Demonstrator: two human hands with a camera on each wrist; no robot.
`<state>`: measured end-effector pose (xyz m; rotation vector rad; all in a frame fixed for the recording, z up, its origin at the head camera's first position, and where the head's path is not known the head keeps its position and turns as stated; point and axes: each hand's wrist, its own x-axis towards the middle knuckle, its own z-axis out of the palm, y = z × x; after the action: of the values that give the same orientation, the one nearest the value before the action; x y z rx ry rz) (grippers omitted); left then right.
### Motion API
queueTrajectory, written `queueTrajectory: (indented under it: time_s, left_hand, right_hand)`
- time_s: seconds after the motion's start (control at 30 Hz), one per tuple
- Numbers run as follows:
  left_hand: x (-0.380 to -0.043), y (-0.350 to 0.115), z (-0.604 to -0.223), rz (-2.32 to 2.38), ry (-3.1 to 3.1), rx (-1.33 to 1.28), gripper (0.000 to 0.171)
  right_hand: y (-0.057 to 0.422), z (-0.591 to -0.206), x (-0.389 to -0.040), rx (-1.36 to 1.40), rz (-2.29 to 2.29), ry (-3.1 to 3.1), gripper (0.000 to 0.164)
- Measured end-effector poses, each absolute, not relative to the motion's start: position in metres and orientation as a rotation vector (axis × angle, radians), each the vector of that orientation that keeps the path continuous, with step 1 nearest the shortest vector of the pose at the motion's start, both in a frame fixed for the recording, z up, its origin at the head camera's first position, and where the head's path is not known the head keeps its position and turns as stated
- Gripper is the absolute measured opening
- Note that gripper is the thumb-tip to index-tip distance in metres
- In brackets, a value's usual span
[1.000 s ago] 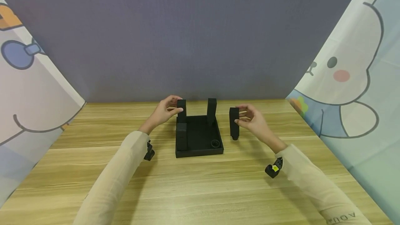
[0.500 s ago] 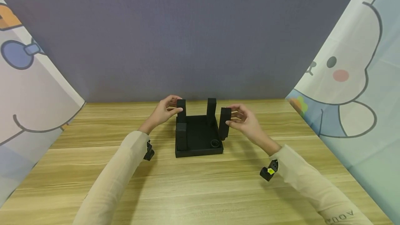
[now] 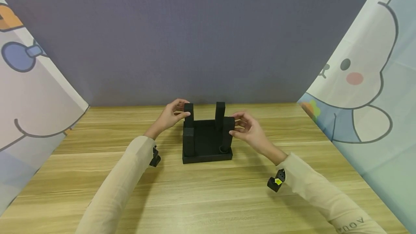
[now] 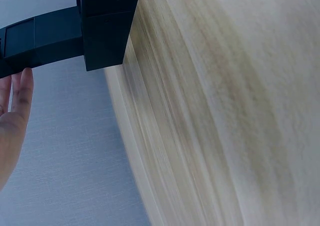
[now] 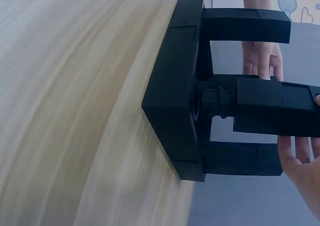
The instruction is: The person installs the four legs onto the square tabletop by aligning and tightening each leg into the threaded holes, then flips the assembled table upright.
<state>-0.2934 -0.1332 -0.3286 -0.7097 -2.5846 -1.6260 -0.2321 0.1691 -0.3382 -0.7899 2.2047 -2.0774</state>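
A black square tabletop (image 3: 208, 159) lies with its raised rim upward on the wooden table. Black legs stand at its front left, back left and back right corners. My left hand (image 3: 169, 117) grips the back left leg (image 3: 189, 117) near its top, thumb on the near side. My right hand (image 3: 251, 133) pinches a loose black leg (image 3: 228, 133) by its upper part. In the right wrist view, that leg's threaded end (image 5: 218, 102) sits at the mouth of the round socket (image 5: 196, 101) in the front right corner, with thread still showing outside it.
A grey panel (image 3: 195, 39) stands behind the wooden table (image 3: 208, 198). Printed cartoon cloths hang at the left (image 3: 35, 82) and right (image 3: 367, 82). Nearest the right hand, the back right leg (image 3: 220, 113) rises just behind the loose leg.
My right hand has carried the loose leg leftward, from beside the tabletop to over the front right socket, and slightly down. My left hand stays on the back left leg.
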Motion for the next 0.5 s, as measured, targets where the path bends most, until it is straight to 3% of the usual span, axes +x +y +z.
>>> queueTrajectory:
  time_s: [0.5]
  left_hand:
    - [-0.295,-0.134,-0.328,-1.640,-2.587,-0.712,0.038]
  right_hand:
    - [0.166,-0.350,-0.230,-0.853,-2.008,2.251,0.048]
